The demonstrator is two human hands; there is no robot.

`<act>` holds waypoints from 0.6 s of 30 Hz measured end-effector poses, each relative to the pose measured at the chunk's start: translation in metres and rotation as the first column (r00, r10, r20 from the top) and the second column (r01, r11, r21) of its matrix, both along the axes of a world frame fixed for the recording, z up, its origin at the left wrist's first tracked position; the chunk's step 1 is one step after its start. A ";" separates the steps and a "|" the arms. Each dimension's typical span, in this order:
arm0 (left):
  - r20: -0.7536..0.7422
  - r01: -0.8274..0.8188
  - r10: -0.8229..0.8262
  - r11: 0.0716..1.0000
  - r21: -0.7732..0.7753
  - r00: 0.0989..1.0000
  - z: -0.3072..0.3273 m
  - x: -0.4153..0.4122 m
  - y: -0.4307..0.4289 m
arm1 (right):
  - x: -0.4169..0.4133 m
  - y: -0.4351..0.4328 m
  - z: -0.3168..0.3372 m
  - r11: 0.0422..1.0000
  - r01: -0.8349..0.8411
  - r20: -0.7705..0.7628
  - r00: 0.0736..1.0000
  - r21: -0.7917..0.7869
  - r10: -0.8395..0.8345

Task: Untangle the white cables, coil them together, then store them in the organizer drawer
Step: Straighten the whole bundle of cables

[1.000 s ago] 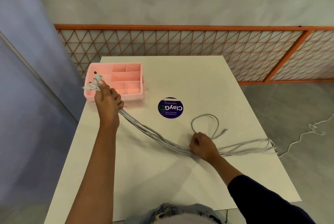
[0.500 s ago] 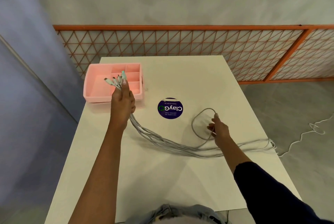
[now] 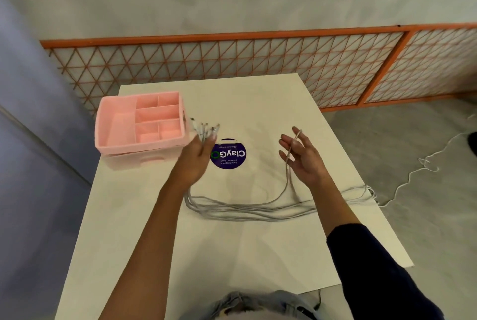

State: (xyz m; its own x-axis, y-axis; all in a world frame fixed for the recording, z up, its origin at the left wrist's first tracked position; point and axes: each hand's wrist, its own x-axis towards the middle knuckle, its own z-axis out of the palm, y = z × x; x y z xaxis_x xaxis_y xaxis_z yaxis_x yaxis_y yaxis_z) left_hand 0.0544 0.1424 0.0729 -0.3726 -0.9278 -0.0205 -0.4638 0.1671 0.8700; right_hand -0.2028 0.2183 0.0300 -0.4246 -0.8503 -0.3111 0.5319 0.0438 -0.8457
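**Head view**

White cables (image 3: 245, 210): one bundle of several strands, long axis L–R across the worktop (image 3: 232, 255) at mid-depth. It lies flat btwn the two forearms in a shallow sag toward the person. The R end reaches the worktop's R edge. The L end turns up steeply into the left hand. Plug ends (image 3: 204, 130) fan out above that hand, pointing away from the person toward the far edge.

Left hand (image 3: 198, 154): raised off the worktop, fingers curled round the bundle just below the plugs, i.e. clamped on the cables. It is motion-blurred, so finger detail can't be read. Forearm bare.

Right hand (image 3: 302, 158): raised, palm turned up and to the L, fingers straight and spread apart. One strand rises from the bundle and rides along the fingers to the tips. It looks draped, w/ no pinch visible. Dark sleeve (image 3: 374, 268) on the arm.

Organizer (image 3: 103, 123): pink, far L of the worktop, just L of the plug ends and apart from them.
- The open top has one long cell on the L and five smaller cells on the R.
- Only pink surfaces show inside; the cables lie wholly outside it.
- Drawer front (image 3: 144, 161) below has a grip slot and appears pushed in.

Other items:
- Round purple sticker (image 3: 228, 154) marked "ClayGo" sits btwn the hands, text upside down.
- Orange lattice fence (image 3: 232, 61) stands behind the worktop.
- White cord (image 3: 413, 172) lies on the floor to the R; can't tell if it joins the bundle.
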 end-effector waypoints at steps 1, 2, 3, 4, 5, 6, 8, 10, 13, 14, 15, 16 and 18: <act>0.045 0.059 -0.060 0.998 0.019 0.997 -0.004 -0.006 0.002 | -0.003 0.001 0.003 1.000 0.008 0.020 1.000 -0.028 -0.007; 0.093 0.112 -0.115 0.993 0.039 0.989 -0.009 -0.011 0.003 | -0.007 0.003 0.006 0.999 0.025 0.033 0.999 -0.041 -0.023; 0.145 0.158 -0.165 0.986 0.057 0.976 -0.015 -0.016 0.005 | -0.012 0.004 0.009 0.998 0.051 0.044 0.998 -0.041 -0.049; 0.194 0.198 -0.210 0.977 0.076 0.958 -0.022 -0.021 0.007 | -0.016 0.005 0.012 0.996 0.081 0.052 0.995 -0.032 -0.079; 0.227 0.234 -0.251 0.967 0.097 0.941 -0.027 -0.027 0.012 | -0.020 0.007 0.015 0.993 0.117 0.063 0.991 -0.015 -0.116; 0.240 0.262 -0.283 0.958 0.118 0.928 -0.032 -0.033 0.016 | -0.023 0.009 0.018 0.988 0.152 0.074 0.986 0.003 -0.151; 0.230 0.304 -0.338 0.937 0.171 0.913 -0.042 -0.042 0.023 | -0.027 0.011 0.021 0.977 0.211 0.082 0.974 0.032 -0.213; 0.256 0.325 -0.368 0.925 0.196 0.894 -0.051 -0.048 0.025 | -0.029 0.014 0.020 0.966 0.253 0.033 0.966 0.055 -0.255; 0.363 0.366 -0.422 0.905 0.216 0.830 -0.064 -0.062 0.031 | -0.032 0.021 0.013 0.959 0.270 -0.038 0.963 0.082 -0.268; 0.405 0.383 -0.440 0.898 0.216 0.801 -0.067 -0.067 0.034 | -0.033 0.024 0.011 0.960 0.265 -0.047 0.964 0.086 -0.261; 0.442 0.399 -0.452 0.892 0.214 0.774 -0.069 -0.072 0.038 | -0.034 0.027 0.011 0.961 0.264 -0.053 0.964 0.084 -0.260; 0.471 0.413 -0.464 0.885 0.213 0.750 -0.074 -0.076 0.041 | -0.036 0.030 0.011 0.959 0.275 -0.059 0.961 0.072 -0.271; 0.501 0.424 -0.481 0.875 0.232 0.719 -0.081 -0.080 0.046 | -0.044 0.035 0.011 0.941 0.338 -0.072 0.939 0.031 -0.335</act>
